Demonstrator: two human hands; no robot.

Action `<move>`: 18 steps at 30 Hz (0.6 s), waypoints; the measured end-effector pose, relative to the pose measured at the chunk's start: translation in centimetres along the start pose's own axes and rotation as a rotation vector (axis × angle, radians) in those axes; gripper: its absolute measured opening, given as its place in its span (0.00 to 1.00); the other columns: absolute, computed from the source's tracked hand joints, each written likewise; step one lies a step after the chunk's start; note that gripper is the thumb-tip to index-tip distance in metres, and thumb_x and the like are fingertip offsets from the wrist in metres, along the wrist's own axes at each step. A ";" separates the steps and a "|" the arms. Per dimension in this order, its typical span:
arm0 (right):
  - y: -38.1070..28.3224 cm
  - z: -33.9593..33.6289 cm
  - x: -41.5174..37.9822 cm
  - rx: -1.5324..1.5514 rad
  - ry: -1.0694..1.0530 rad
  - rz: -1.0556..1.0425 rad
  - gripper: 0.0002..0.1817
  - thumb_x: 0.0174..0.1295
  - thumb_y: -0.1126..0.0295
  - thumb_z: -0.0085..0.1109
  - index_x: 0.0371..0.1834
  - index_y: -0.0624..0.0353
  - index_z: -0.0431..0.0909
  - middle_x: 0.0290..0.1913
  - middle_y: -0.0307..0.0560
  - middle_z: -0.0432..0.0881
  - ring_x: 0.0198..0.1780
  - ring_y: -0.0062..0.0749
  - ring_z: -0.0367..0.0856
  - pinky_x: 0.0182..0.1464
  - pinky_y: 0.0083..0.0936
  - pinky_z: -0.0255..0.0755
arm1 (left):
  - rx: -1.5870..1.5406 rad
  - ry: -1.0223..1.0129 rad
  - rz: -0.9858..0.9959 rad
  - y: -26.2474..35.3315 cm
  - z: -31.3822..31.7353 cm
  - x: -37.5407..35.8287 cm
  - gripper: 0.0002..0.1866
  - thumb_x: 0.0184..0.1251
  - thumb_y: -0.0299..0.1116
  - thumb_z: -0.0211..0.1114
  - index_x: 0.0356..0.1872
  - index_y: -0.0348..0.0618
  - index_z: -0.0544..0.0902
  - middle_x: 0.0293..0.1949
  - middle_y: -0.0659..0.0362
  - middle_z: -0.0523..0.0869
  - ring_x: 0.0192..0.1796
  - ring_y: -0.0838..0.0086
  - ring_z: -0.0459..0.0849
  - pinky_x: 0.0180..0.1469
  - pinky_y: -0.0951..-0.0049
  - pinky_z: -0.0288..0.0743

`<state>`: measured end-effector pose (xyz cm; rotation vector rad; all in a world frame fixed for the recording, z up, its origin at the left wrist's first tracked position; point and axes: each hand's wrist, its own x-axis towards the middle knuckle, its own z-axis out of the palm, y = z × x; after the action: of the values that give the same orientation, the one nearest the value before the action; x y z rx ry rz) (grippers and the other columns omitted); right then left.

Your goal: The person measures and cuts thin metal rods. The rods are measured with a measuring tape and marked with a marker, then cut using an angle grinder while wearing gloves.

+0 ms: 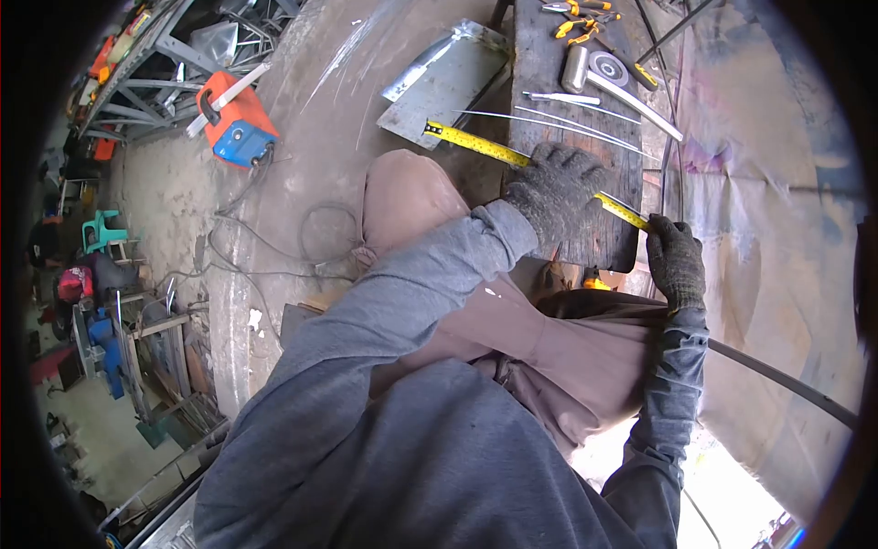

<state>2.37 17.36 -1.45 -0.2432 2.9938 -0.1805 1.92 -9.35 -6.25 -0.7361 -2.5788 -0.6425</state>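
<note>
A yellow tape measure point(480, 144) is drawn out across the wooden bench point(549, 82). Its hooked end lies by the near edge of a bent sheet-metal piece point(457, 82). My left hand point(560, 192), in a dark grey knitted glove, is closed over the middle of the blade, which shows on both sides of it. In the same kind of glove, my right hand point(675, 261) grips the blade's other end beyond the bench edge. Any tape case in there is hidden by the fingers.
On the bench lie a hammer point(576, 69), a grinding disc point(608, 67), yellow-handled pliers point(576, 9), thin rods point(585, 128) and a knife-like tool point(558, 98). An orange and blue machine point(236, 123) with trailing cables stands left. Another person point(78, 284) is far left.
</note>
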 end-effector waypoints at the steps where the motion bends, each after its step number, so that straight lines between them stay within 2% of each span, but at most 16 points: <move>1: 0.0 -0.1 0.0 -0.018 -0.022 0.022 0.16 0.71 0.59 0.55 0.59 0.43 0.84 0.52 0.52 0.84 0.53 0.59 0.81 0.58 0.50 0.75 | -0.027 -0.081 -0.064 -0.2 -0.1 0.0 0.22 0.70 0.45 0.63 0.63 0.53 0.81 0.60 0.56 0.80 0.65 0.57 0.75 0.74 0.47 0.59; 5: 1.3 0.1 0.1 -0.015 -0.038 0.049 0.17 0.71 0.59 0.55 0.60 0.41 0.83 0.55 0.53 0.83 0.56 0.60 0.80 0.58 0.51 0.75 | -0.021 -0.200 -0.119 -0.3 -0.5 0.1 0.23 0.70 0.45 0.63 0.63 0.52 0.80 0.62 0.56 0.79 0.66 0.56 0.74 0.74 0.47 0.58; 10: 1.8 0.4 -0.3 -0.008 -0.058 0.061 0.17 0.70 0.59 0.55 0.60 0.42 0.83 0.55 0.53 0.83 0.56 0.60 0.80 0.58 0.51 0.75 | -0.047 -0.373 -0.206 0.1 -0.3 0.6 0.24 0.71 0.46 0.63 0.64 0.51 0.80 0.62 0.54 0.79 0.67 0.55 0.74 0.74 0.46 0.59; 18: 2.1 0.6 -0.6 0.038 -0.021 0.020 0.17 0.71 0.60 0.54 0.59 0.44 0.84 0.50 0.52 0.84 0.51 0.60 0.81 0.57 0.49 0.74 | -0.036 -0.386 -0.195 0.4 0.0 0.9 0.24 0.68 0.47 0.65 0.62 0.51 0.81 0.60 0.50 0.79 0.64 0.52 0.77 0.70 0.45 0.63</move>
<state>2.77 19.43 -2.27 -0.2096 2.9677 -0.2318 1.45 -8.69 -5.66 -0.6801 -3.0294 -0.6596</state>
